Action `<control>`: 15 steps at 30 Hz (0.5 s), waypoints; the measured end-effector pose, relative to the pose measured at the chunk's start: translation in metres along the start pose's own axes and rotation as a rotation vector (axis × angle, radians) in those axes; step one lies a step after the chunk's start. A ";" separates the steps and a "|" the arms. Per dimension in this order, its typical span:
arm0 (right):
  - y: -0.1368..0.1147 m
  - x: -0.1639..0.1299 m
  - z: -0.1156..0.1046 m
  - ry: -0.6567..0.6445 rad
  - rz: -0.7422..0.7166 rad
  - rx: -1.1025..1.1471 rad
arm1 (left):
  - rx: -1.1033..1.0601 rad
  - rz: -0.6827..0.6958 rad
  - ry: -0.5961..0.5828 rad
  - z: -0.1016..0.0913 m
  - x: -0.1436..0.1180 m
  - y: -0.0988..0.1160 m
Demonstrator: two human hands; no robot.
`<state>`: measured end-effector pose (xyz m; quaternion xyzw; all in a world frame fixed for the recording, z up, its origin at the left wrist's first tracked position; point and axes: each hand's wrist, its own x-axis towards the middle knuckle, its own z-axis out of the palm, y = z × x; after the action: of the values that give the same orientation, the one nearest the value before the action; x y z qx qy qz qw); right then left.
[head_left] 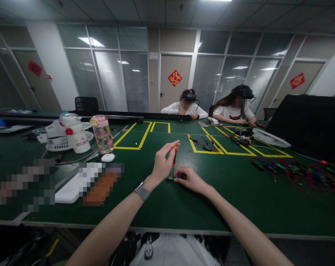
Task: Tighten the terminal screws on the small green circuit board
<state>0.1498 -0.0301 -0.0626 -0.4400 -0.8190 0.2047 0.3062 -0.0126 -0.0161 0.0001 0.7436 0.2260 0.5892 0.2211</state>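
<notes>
At far left a white bottle [78,137] with a red mark stands beside a clear pink-lidded bottle [102,133]; its contents are too blurred to tell. One white oval object [108,157] lies just in front. At the middle, the left hand [162,162] has its fingers closed around an orange-handled screwdriver [174,155], held upright with its tip on a small green part [171,178]. The right hand [190,179] pinches that part against the green surface [239,199], fingers nearly closed. Yellow tape outlines [139,138] mark the surface. Two people [184,107] sit across it, before glass office partitions. Tangled coloured wires [289,170] spread at right.
</notes>
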 end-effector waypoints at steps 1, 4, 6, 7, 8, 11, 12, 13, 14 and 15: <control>0.000 0.000 0.000 0.002 0.001 -0.005 | -0.004 -0.005 0.020 0.000 0.000 0.000; 0.001 0.000 0.001 0.004 -0.003 -0.025 | 0.042 0.012 0.066 0.002 0.000 0.000; 0.001 0.000 0.002 0.004 -0.013 -0.037 | 0.098 0.030 0.075 0.002 0.000 0.000; 0.002 0.000 0.002 0.004 -0.018 -0.043 | 0.121 0.034 0.077 0.002 0.000 0.000; 0.002 0.000 0.002 0.006 -0.022 -0.048 | 0.137 0.035 0.074 0.002 -0.001 0.001; 0.002 0.000 0.002 0.009 -0.022 -0.061 | 0.113 0.033 0.022 0.002 -0.001 0.001; 0.002 0.000 0.002 0.008 -0.022 -0.063 | 0.088 0.032 0.000 0.001 -0.001 0.000; 0.002 0.000 0.002 0.006 -0.022 -0.065 | 0.064 0.032 -0.018 0.001 -0.002 0.000; 0.002 0.000 0.002 0.005 -0.022 -0.066 | 0.048 0.031 -0.028 0.001 -0.002 0.000; 0.003 0.000 0.002 0.003 -0.022 -0.066 | 0.043 0.031 -0.028 0.001 -0.002 -0.001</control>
<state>0.1501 -0.0291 -0.0658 -0.4410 -0.8298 0.1734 0.2948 -0.0116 -0.0167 -0.0019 0.7596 0.2242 0.5772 0.1991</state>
